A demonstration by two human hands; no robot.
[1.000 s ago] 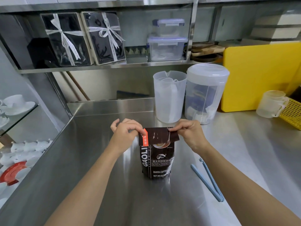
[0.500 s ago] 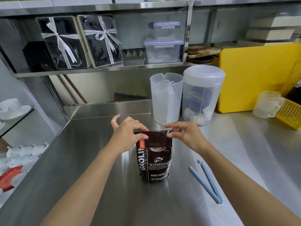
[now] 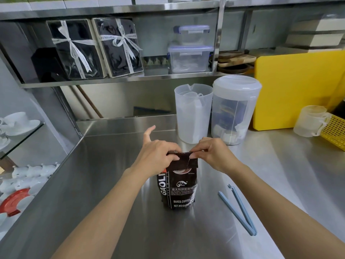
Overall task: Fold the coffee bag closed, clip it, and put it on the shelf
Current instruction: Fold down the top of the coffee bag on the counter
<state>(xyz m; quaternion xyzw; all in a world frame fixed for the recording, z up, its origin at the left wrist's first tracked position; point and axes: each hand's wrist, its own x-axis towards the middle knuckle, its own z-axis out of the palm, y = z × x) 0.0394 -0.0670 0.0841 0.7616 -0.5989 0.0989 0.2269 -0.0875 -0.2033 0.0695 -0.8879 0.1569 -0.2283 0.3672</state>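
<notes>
A steel counter point(image 3: 112, 212) is seen bearing an upright coffee bag point(image 3: 178, 186), whose folded top is pinched by the left hand point(image 3: 158, 157) and right hand point(image 3: 212, 154). Right of that grip, apart, a blue clip point(image 3: 238, 209) lies spread open. Above it a shelf point(image 3: 119, 81) is mounted.

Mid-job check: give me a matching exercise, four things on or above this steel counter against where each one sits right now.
Things:
1. black coffee bag
2. pale blue plastic bag clip
3. two stacked clear lidded boxes
4. yellow cutting board

Places:
A. on the steel shelf above the counter
B. lying open on the counter, to the right of the bag
C. leaning upright at the back right
D. standing on the counter, its top pinched by the left hand and right hand

Pairs: 1-D, 2-B, 3-A, 4-C
</notes>
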